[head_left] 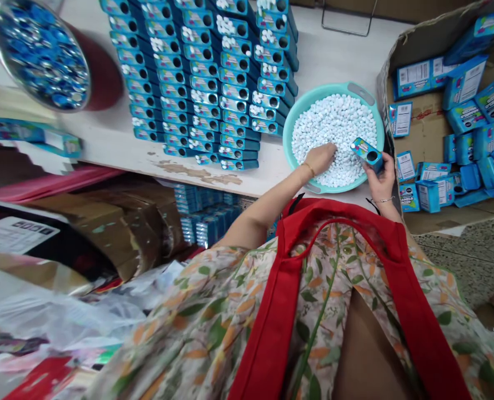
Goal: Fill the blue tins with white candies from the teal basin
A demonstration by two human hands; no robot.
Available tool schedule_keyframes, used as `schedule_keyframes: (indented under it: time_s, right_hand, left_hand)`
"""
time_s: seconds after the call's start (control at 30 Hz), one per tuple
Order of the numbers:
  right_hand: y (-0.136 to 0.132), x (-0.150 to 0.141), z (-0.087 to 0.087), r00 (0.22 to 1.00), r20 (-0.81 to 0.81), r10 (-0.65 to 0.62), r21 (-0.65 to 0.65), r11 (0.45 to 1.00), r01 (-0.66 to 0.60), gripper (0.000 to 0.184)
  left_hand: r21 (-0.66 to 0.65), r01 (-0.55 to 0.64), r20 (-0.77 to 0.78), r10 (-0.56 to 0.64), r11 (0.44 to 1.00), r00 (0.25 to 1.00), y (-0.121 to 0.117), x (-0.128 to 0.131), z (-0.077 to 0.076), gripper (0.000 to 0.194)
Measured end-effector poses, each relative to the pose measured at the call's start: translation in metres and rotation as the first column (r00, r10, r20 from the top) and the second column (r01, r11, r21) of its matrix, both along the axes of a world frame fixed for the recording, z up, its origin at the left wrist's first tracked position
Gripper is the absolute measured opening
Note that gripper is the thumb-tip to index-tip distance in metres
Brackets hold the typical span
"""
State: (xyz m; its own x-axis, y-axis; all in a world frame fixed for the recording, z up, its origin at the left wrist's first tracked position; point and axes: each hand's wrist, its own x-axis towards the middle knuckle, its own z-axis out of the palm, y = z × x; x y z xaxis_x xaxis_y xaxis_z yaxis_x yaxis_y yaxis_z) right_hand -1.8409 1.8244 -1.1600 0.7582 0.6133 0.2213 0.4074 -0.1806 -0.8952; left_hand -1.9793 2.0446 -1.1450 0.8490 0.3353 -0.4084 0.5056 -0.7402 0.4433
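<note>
A round turquoise basin full of small white candies stands on the table in front of me. My left hand reaches into it, its fingers curled down among the candies and their tips partly hidden. At the basin's right side, my right hand grips a small blue candy box. This box is tilted, with a dark round hole in its top panel and a white candy at its far end. Left of the basin, several rows of similar blue boxes stand close together, many with white candies on top.
A cardboard carton with loose blue boxes stands at the right. At the upper left, a red bucket holds shiny blue wrapped pieces. Packed blue boxes lie under the table. Brown cartons and plastic bags are lower left.
</note>
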Motion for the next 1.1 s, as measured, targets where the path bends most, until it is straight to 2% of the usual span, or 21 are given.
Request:
schedule_keyframes:
  time_s: [0.1,0.17,0.23,0.33,0.43,0.57,0.67,0.87,0.97,1.03,1.1]
  right_hand:
    - [-0.003,-0.001,-0.007,0.999,-0.02,-0.044,0.019,0.999,0.044,0.061]
    - [-0.005,-0.001,-0.012,0.996,-0.053,-0.069,0.052,0.996,0.072,0.063]
    - [-0.006,0.0,-0.015,0.993,-0.075,-0.091,0.079,0.992,0.096,0.064]
    - [-0.006,0.0,-0.015,0.993,-0.064,-0.095,0.061,0.993,0.099,0.062]
    - [-0.001,-0.003,-0.005,0.999,-0.035,-0.012,-0.003,1.0,0.012,0.054]
    - [0.011,-0.01,0.008,0.992,0.007,0.129,-0.039,0.991,-0.129,0.046]
    - [0.018,-0.017,0.012,0.986,0.051,0.16,-0.047,0.986,-0.158,0.041]
    - [0.021,-0.022,0.008,0.986,0.053,0.16,-0.06,0.986,-0.157,0.047]
    - [0.02,-0.02,0.005,0.984,0.058,0.168,-0.027,0.986,-0.166,0.047]
    - [0.018,-0.017,0.004,0.983,0.046,0.177,-0.006,0.984,-0.177,0.046]
    - [0.014,-0.014,0.003,0.985,0.016,0.173,-0.013,0.985,-0.172,0.046]
  left_hand:
    - [-0.088,-0.016,0.049,0.021,0.996,0.999,-0.005,0.01,-0.004,0.046]
    - [-0.148,-0.014,0.094,0.028,0.989,0.995,0.005,-0.002,-0.002,0.044]
    - [-0.166,0.002,0.15,0.023,0.986,0.988,0.02,-0.021,0.008,0.043]
    - [-0.126,0.055,0.247,-0.023,0.991,0.969,0.039,-0.05,0.04,0.04]
    - [-0.061,0.127,0.297,-0.104,0.99,0.949,0.046,-0.062,0.085,0.036]
    - [0.029,0.202,0.24,-0.203,0.979,0.949,0.038,-0.054,0.136,0.03]
    - [0.068,0.214,0.185,-0.223,0.975,0.957,0.028,-0.044,0.157,0.026]
    - [0.092,0.13,0.237,-0.148,0.987,0.96,-0.002,-0.034,0.184,0.025]
    - [0.104,0.127,0.223,-0.147,0.986,0.964,-0.006,-0.033,0.192,0.027]
    - [0.134,0.117,0.204,-0.143,0.984,0.969,0.003,-0.036,0.186,0.03]
    - [0.182,0.094,0.17,-0.126,0.979,0.977,0.023,-0.045,0.166,0.034]
